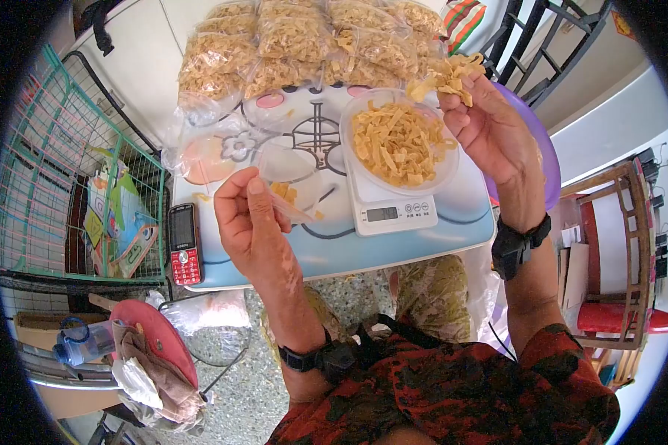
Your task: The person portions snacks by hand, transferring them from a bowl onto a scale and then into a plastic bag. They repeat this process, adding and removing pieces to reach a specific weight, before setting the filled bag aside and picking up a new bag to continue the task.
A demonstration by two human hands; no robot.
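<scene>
My left hand (254, 215) is closed on the edge of a clear plastic bag (304, 194), with a few yellowish pieces in it. Raised at the upper right, my right hand (490, 126) grips a clump of dried yellow strips (453, 78). Below and left of that hand, a white bowl (349, 144) filled with dried yellow strips (399, 144) sits on a white kitchen scale (421, 216). The digits on its display are too small to read. A purple basin (545, 159) is partly hidden behind my right forearm.
Several filled plastic bags (293, 41) are stacked at the back of the table (282, 263). A red and black phone (185, 245) lies at its left edge. Wire cage panels (59, 200) stand on the left, beyond a red stool (171, 341) holding a bottle and cloths.
</scene>
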